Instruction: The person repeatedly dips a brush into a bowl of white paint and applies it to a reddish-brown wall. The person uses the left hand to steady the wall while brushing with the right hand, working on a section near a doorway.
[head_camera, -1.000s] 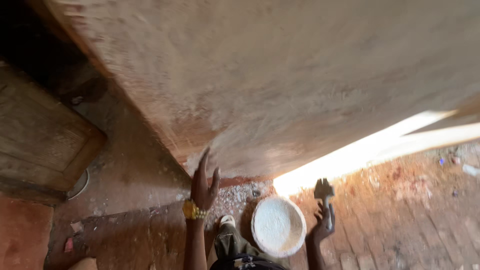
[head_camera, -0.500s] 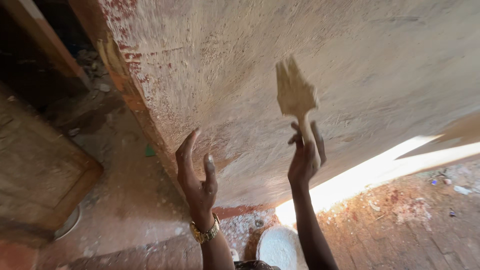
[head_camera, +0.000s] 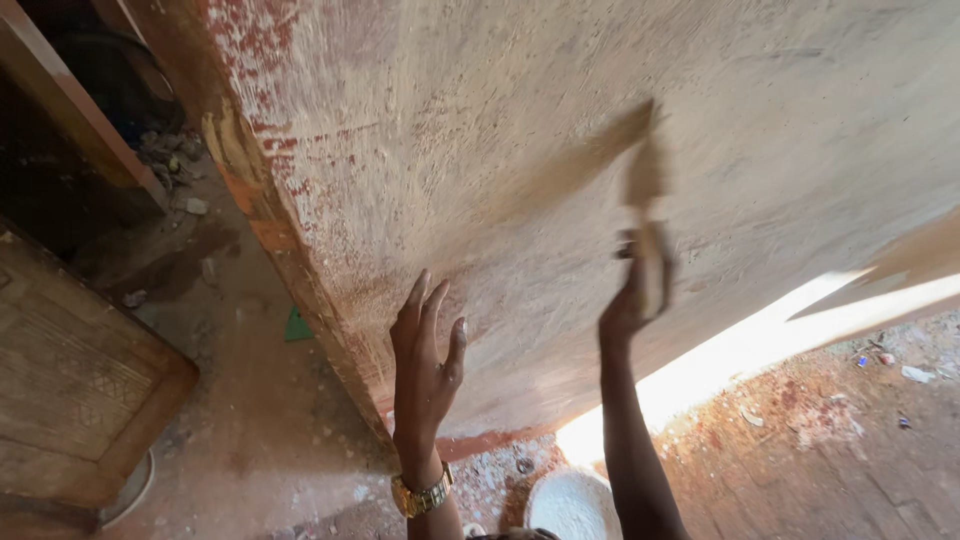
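My right hand is raised and grips a trowel, whose blurred blade lies close against the plastered wall. My left hand, with a gold watch on the wrist, is held up open with fingers spread, close to the wall's lower part; whether it touches the plaster cannot be told. A round white basin sits on the floor below, between my arms.
The wall's left corner shows red brick where plaster is thin. A wooden door leans at the left over a dusty floor with debris. A bright strip of sunlight falls on the brick floor at the right.
My right hand rose from the floor by the basin with the trowel and now swings it against the wall. The left hand lifted from near the wall's base to mid-height.
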